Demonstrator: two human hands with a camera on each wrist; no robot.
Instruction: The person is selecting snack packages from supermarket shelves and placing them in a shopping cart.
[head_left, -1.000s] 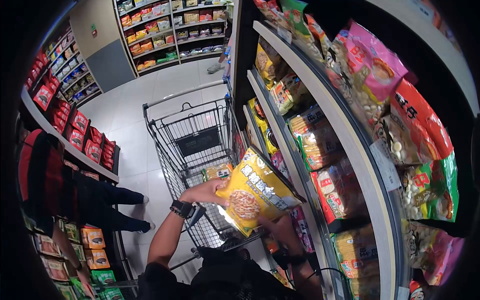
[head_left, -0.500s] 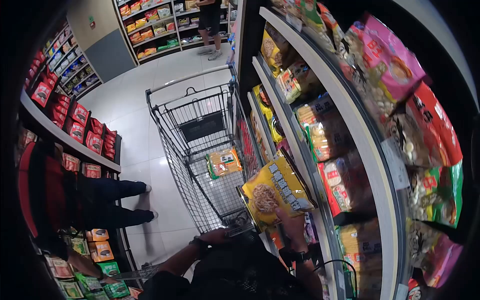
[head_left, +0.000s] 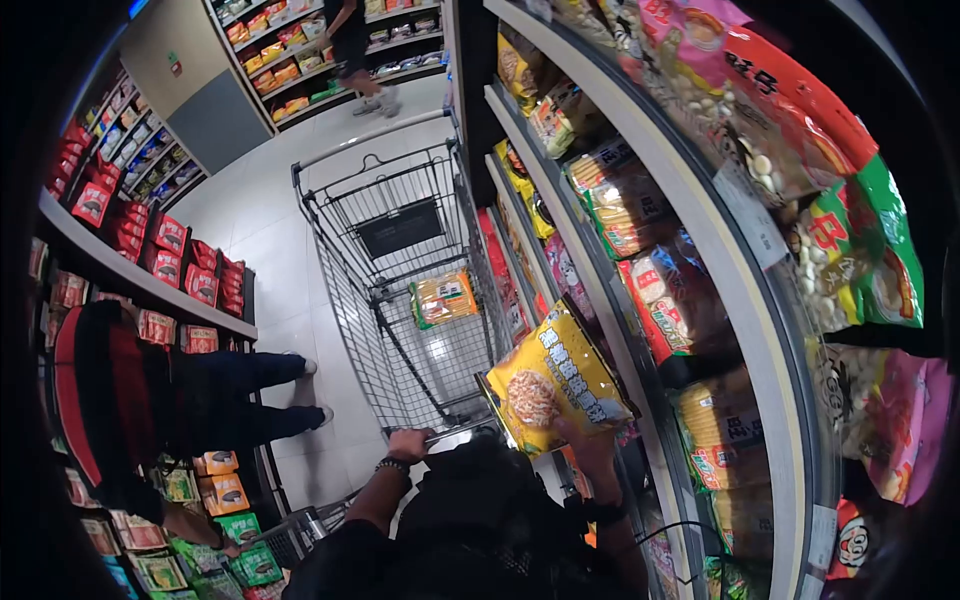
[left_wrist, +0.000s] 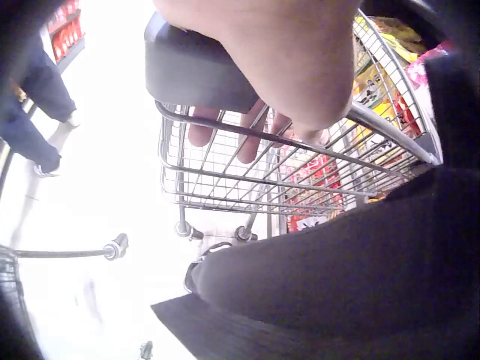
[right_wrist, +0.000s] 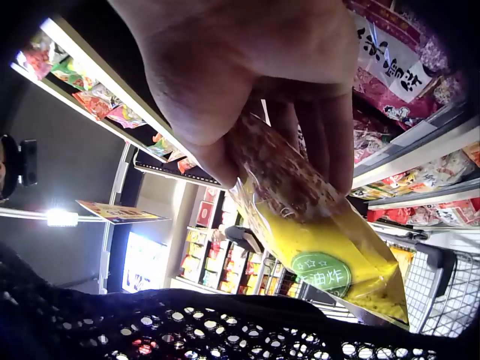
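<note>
A yellow snack bag (head_left: 556, 385) with a picture of crunchy pieces is tilted over the near right side of the shopping cart (head_left: 400, 230). My right hand (head_left: 592, 455) grips it by its lower right part. The right wrist view shows the thumb and fingers of that hand (right_wrist: 255, 67) on opposite sides of the bag (right_wrist: 352, 262). My left hand (head_left: 408, 445) holds the near left corner of the cart. Its fingers (left_wrist: 249, 147) curl down past the rim in the left wrist view. Inside the cart lies an orange-and-green packet (head_left: 444, 298) of pale sticks.
Shelves (head_left: 700, 200) full of snack bags run close along the right. On the left, a person in dark trousers (head_left: 235, 380) stands by a shelf of red packets (head_left: 168, 250). Another person (head_left: 355, 55) is near the back shelves. Tiled floor (head_left: 285, 260) lies left of the cart.
My left hand has left the yellow bag and moved down to the cart's near corner. The bag, in my right hand, has shifted right, and the packet inside the cart now shows fully.
</note>
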